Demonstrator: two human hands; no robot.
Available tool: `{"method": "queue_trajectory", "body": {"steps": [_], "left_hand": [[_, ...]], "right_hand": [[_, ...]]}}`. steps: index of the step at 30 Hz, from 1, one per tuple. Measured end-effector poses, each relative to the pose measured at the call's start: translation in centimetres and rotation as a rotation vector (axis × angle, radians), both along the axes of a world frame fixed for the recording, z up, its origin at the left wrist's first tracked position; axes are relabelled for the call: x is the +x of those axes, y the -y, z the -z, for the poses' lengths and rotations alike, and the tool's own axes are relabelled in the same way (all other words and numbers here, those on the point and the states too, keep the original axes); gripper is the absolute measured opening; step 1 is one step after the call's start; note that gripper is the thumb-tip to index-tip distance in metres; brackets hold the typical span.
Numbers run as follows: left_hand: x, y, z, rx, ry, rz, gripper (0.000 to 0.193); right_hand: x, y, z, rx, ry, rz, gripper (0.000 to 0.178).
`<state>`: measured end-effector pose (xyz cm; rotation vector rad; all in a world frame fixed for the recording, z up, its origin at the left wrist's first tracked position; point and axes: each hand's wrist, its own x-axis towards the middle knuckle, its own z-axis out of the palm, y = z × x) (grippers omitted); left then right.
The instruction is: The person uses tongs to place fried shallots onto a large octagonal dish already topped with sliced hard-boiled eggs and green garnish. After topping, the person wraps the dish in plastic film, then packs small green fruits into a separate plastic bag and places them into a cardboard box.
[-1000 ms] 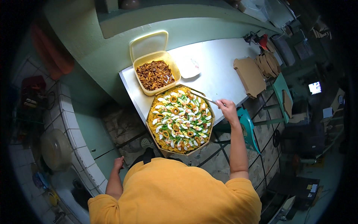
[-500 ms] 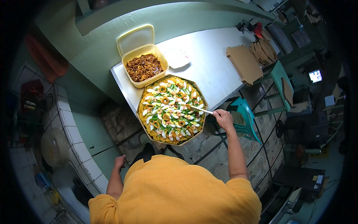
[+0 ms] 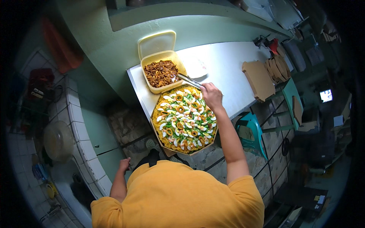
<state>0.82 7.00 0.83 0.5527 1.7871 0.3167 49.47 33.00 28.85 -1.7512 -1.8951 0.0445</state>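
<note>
My right hand [image 3: 211, 95] grips metal tongs [image 3: 189, 80], whose tips reach the right rim of a yellow plastic container [image 3: 156, 90]. Brown, glossy rings and strips of food [image 3: 159, 74] fill much of that container, and its lid [image 3: 156, 42] leans behind it. Just in front lies an octagonal tray [image 3: 155, 131] of yellow noodles, topped with egg slices, shrimp, chopped greens and several brown rings. My right forearm passes over the tray's right side. Low at my left side, my left hand [image 3: 124, 164] hangs with curled fingers and nothing visible in it.
A white table [image 3: 228, 57] carries the food, with a pale, flat item [image 3: 196, 67] beside the container. Brown cardboard boxes [image 3: 258, 80] sit at its right end. A teal plastic chair [image 3: 251, 133] stands to the right, and a tiled counter [image 3: 84, 136] runs along my left.
My right hand has moved up and left with the tongs, from over the noodle tray to the container's edge. The whole view has shifted slightly; my left hand still hangs low.
</note>
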Motion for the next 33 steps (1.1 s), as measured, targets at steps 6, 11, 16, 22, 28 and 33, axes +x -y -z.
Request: {"method": "queue_trajectory", "body": {"steps": [6,11,16,22,28,33], "left_hand": [[-1.6,1.0,0.1,-0.023,0.013,-0.07,0.036],[-3.1,2.2,0.7,-0.091,-0.005,-0.112,0.037],[-4.3,2.0,1.0,-0.098,0.01,-0.106,0.038],[-4.8,-0.2,1.2,-0.049,0.03,-0.091,0.037],[-5.6,-1.9,0.8,-0.103,0.012,-0.098,0.037],[-5.5,-2.6,0.8,-0.118,0.028,-0.06,0.037]], "right_hand": [[-6.0,-6.6,-0.1,-0.157,0.217,-0.017,0.021],[-7.1,-7.9,-0.9,-0.212,0.272,-0.24,0.015],[-8.7,-11.2,1.9,-0.243,0.517,-0.467,0.02],[-5.6,-14.1,-0.6,-0.218,0.521,-0.234,0.014],[-1.8,-8.5,-2.8,-0.234,0.385,-0.068,0.018],[-2.5,-7.2,-0.4,-0.253,0.384,0.052,0.023]]}}
